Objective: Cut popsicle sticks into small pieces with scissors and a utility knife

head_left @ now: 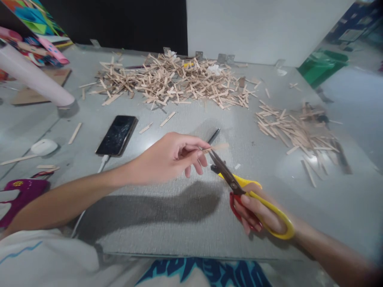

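Note:
Over the middle of the table, my left hand (182, 153) pinches a thin flat wooden stick (220, 147) between thumb and fingers. My right hand (257, 207) grips scissors (227, 175) with one yellow and one red handle loop. Their dark blade tips meet the stick close to my left fingertips; whether the blades are fully closed on it I cannot tell. A dark pen-like thing (214, 136) lies on the table behind my left fingers. Beneath the scissors is another yellow object with a black end (243, 182), partly hidden.
A large heap of wooden sticks (179, 79) lies at the back, a smaller pile (296, 127) at the right. Left of my hands are a phone (117, 135) on a white cable, a white mouse-like object (44, 147), a pale tube (36, 75) and a purple pouch (24, 195).

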`<state>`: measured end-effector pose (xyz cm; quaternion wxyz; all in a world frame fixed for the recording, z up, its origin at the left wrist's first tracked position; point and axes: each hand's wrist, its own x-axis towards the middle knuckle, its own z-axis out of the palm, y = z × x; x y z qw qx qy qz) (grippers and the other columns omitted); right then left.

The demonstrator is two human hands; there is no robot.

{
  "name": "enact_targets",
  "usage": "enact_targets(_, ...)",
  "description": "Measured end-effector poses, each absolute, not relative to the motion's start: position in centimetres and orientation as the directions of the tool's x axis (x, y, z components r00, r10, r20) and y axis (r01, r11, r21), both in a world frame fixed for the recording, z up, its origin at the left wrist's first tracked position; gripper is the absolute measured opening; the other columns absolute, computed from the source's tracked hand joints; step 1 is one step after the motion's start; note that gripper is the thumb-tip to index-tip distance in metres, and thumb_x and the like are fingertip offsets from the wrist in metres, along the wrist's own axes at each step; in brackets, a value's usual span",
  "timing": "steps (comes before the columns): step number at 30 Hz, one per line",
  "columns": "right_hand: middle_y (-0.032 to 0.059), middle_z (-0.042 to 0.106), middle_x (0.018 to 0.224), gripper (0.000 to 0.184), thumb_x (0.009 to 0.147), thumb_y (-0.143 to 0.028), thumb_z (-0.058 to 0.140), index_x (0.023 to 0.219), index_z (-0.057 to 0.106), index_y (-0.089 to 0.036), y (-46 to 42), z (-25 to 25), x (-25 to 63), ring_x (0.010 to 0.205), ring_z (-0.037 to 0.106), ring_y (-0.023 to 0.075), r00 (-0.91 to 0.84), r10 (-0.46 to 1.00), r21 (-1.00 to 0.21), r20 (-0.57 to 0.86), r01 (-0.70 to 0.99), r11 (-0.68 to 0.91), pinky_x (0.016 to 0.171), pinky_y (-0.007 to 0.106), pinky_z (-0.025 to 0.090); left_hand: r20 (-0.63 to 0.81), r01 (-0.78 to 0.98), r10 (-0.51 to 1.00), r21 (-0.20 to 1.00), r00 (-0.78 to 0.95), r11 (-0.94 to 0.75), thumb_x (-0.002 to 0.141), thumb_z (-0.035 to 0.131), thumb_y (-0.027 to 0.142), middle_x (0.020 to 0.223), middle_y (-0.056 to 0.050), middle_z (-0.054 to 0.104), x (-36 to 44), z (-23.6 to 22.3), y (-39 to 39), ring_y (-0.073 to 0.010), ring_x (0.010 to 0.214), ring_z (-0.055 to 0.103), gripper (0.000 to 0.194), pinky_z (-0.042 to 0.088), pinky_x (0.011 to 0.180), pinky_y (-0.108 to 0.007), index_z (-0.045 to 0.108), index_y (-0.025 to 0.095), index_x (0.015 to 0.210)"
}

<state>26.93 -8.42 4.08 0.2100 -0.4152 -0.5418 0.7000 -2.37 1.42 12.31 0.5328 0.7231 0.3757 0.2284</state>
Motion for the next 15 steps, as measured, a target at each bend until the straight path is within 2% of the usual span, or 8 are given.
enact_targets(6,-0.0066,0.041,0.039,0.078,0.102,-0.088,0.053,0.056,0.047,-0.026,-8.42,4.07,26.89,0.032,0.042,0.0093,-0.576,0.729,-0.923,-0.37,0.142,-0.357,0.041,0.024,0.052,-0.032,0.334,0.811,0.92,0.584,-0.204,0.11,0.058,0.02,0.094,-0.007,0.085,-2.18,12.22,0.78,-0.0142,0.072,0.081,0.03,0.063,0.058,-0.019,0.079,0.011,0.129)
enact_targets(11,-0.0053,0.04,0.037,0.079,0.101,-0.089,0.052,0.053,0.046,-0.026,-8.45,4.24,26.91,0.032,0.046,0.011,-0.565,0.703,-0.895,-0.432,0.173,-0.411,0.039,0.024,0.048,0.051,0.374,0.794,0.862,0.606,-0.341,0.108,0.058,0.017,0.09,-0.003,0.084,-2.22,11.91,0.53,-0.0103,0.065,0.077,0.028,0.059,0.058,-0.017,0.079,0.011,0.126)
enact_targets(15,-0.005,0.038,0.036,0.082,0.098,-0.093,0.053,0.051,0.044,-0.026,-8.62,4.82,26.77,0.031,0.043,0.0103,-0.527,0.692,-0.866,-0.493,0.224,-0.446,0.038,0.024,0.043,0.059,0.388,0.791,0.848,0.609,-0.362,0.107,0.058,0.014,0.088,-0.002,0.084,-2.24,11.65,0.48,-0.0097,0.065,0.076,0.027,0.059,0.06,-0.017,0.079,0.012,0.124)
